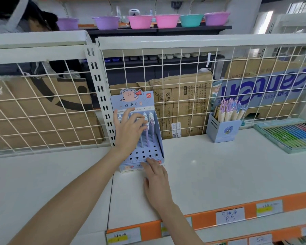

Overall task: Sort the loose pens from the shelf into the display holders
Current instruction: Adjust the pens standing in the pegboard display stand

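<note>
The holder, a blue card stand with a pig header, stands on the white shelf against the wire grid. Several pens stand in its back rows; the front rows of holes are empty. The left hand is spread wide over the tops of those pens, fingers touching or just above them; whether it holds one I cannot tell. The right hand lies flat in front of the holder, fingers straight, tips on its front lip, steadying it.

Right of the holder stands a small blue cup full of pens, and further right a tray of coloured pens.

Risks, as I judge them: the stand is light card, so a downward push may tip it back or slide it. Spread fingers could knock neighbouring pens askew. A pen missing its hole would fall.
</note>
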Tool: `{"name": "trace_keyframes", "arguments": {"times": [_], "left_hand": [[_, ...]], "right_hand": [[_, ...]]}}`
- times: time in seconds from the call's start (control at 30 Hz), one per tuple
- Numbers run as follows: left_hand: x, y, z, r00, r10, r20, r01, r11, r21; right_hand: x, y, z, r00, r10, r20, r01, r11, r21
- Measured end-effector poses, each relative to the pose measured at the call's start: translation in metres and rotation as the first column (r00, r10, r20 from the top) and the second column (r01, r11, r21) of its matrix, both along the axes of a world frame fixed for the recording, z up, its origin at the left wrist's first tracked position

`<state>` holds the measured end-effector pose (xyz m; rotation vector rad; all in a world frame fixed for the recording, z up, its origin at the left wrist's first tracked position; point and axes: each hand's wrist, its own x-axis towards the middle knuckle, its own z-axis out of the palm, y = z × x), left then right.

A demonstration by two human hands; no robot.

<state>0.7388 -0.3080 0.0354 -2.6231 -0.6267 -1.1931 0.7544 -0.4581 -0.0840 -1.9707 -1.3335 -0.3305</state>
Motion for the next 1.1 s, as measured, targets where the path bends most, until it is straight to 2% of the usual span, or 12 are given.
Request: {"name": "trace_keyframes", "arguments": {"times": [0.47,0.9,1.0,1.1], "left_hand": [[-0.004,0.0,0.002,1.0,-0.023,-0.003,0.023,0.997,-0.075],[0.0,0.009,-0.01,0.996,-0.046,0.075,0.049,0.998,-0.043],[0.0,0.006,-0.01,0.996,-0.06,0.058,0.066,0.992,-0.109],[-0.007,0.004,-0.006,0.988,-0.121,0.095,0.141,0.96,-0.243]], "right_hand": [[-0.005,-0.001,0.002,0.999,-0.028,0.031,0.03,0.998,-0.057],[-0.004,0.002,-0.004,1.0,-0.024,-0.003,0.024,0.999,-0.025],[-0.003,0.002,-0.005,1.0,-0.011,-0.011,0.011,1.0,-0.01],[-0.003,0.001,-0.007,1.0,-0.003,-0.008,0.003,1.0,-0.023]]}}
